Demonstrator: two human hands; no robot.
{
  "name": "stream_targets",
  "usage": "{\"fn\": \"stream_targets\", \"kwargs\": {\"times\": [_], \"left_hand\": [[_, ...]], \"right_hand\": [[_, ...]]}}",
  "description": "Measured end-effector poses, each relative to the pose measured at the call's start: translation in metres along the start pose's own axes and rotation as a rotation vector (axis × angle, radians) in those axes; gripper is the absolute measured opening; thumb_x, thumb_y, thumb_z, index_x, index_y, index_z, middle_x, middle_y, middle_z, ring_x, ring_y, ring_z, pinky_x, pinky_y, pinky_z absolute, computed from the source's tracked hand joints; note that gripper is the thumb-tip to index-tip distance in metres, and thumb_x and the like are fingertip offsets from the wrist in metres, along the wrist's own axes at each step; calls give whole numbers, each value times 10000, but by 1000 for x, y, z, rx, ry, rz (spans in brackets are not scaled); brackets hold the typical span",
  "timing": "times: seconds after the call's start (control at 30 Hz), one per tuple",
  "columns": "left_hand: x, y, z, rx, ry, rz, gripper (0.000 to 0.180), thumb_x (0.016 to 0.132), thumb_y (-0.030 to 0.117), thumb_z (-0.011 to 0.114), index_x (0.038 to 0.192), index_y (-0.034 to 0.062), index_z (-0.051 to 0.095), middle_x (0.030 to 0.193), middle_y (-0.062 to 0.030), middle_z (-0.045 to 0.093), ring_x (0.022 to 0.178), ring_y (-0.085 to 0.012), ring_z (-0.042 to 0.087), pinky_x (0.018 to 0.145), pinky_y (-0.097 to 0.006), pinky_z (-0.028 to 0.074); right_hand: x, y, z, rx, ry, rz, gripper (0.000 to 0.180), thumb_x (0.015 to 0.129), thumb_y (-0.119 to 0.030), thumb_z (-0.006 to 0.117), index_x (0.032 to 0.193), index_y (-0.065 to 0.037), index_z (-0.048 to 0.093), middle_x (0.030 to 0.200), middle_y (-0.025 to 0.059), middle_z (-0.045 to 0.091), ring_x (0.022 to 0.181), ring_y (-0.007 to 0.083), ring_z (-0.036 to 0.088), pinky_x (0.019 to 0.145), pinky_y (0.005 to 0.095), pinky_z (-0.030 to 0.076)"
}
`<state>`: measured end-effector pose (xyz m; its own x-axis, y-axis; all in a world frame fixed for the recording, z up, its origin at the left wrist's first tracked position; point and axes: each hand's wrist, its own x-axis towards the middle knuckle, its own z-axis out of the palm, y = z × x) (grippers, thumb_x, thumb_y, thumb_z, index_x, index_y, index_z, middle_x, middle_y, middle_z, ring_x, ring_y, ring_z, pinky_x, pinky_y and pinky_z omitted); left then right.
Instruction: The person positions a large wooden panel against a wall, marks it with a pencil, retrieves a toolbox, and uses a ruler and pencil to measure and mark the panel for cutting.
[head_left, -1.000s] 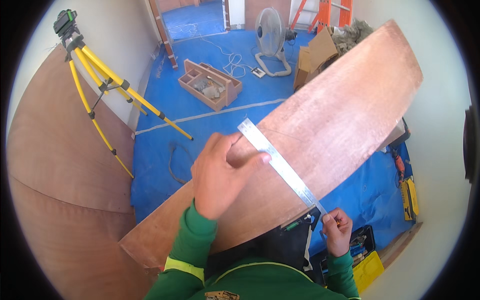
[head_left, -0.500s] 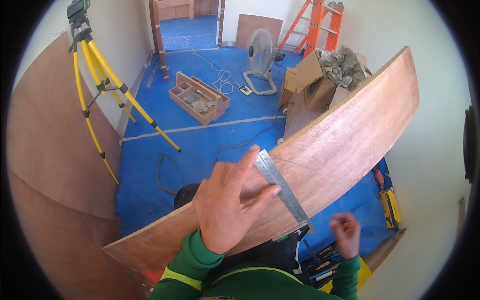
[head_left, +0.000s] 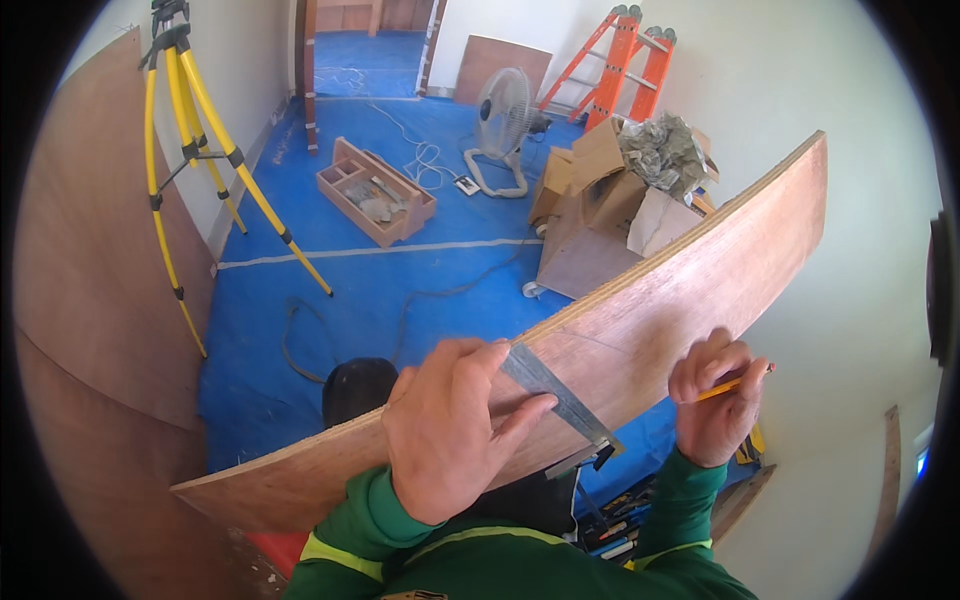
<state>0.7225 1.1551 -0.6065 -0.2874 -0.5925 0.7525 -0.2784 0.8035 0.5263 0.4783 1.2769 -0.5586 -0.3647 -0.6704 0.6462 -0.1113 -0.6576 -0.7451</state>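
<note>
A long plywood strip (head_left: 680,290) lies slanted across my lap, its far right end raised. Across its face rests a metal try square (head_left: 562,396), with its blade running from the far edge to the near edge. My left hand (head_left: 450,430) presses the square onto the wood, thumb on the blade and fingers at the far edge. On the right, my right hand (head_left: 715,400) grips a yellow pencil (head_left: 722,388) over the strip's near edge, apart from the square. A thin dark line shows on the plywood just beyond the blade.
A yellow tripod (head_left: 205,130) stands at the left by a large plywood sheet (head_left: 100,300). On the blue floor covering (head_left: 370,290) are a wooden tool tray (head_left: 375,195), a fan (head_left: 503,120) and a cardboard box (head_left: 610,180). An orange ladder (head_left: 625,65) leans behind. Several tools (head_left: 620,530) lie beside me.
My right hand has risen from beside the tools to the plywood's near edge, and the pencil now shows in it. My left hand keeps the square on the strip; the view has shifted slightly.
</note>
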Motion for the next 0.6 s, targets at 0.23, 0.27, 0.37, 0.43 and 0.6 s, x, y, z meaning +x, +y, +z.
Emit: {"fn": "stream_targets", "kwargs": {"times": [0.23,0.27,0.37,0.43,0.6], "left_hand": [[-17,20,-9,19,53,54,691,696,212,998,1251,54,617,1098,-101,723,896,-267,716,726,-408,488],[-19,22,-9,9,54,56,690,695,209,997,1249,54,615,1106,-99,725,899,-264,717,736,-403,491],[-23,23,-9,-17,61,58,685,696,194,994,1245,50,610,1135,-94,728,905,-256,719,763,-389,498],[-24,23,-10,-29,68,56,680,701,186,993,1244,47,608,1149,-92,730,906,-253,719,772,-382,501],[-25,23,-10,-51,76,83,675,720,186,990,1252,41,602,1163,-92,733,907,-254,720,772,-380,508]], "right_hand": [[18,-11,20,-301,-189,-211,695,1192,-561,309,771,-84,589,656,44,478,615,182,435,575,347,355],[16,-15,20,-274,-224,-200,695,1196,-557,300,758,-93,576,617,30,455,587,174,410,553,343,340],[17,-21,16,-271,-259,-185,730,1197,-569,266,749,-93,591,548,18,445,528,170,377,537,352,320],[15,-21,16,-340,-261,-179,745,1188,-601,273,775,-84,616,540,18,437,531,168,404,526,345,336],[11,-20,19,-349,-229,-143,767,1148,-674,308,860,-56,658,604,50,522,540,162,491,520,312,422]]}}
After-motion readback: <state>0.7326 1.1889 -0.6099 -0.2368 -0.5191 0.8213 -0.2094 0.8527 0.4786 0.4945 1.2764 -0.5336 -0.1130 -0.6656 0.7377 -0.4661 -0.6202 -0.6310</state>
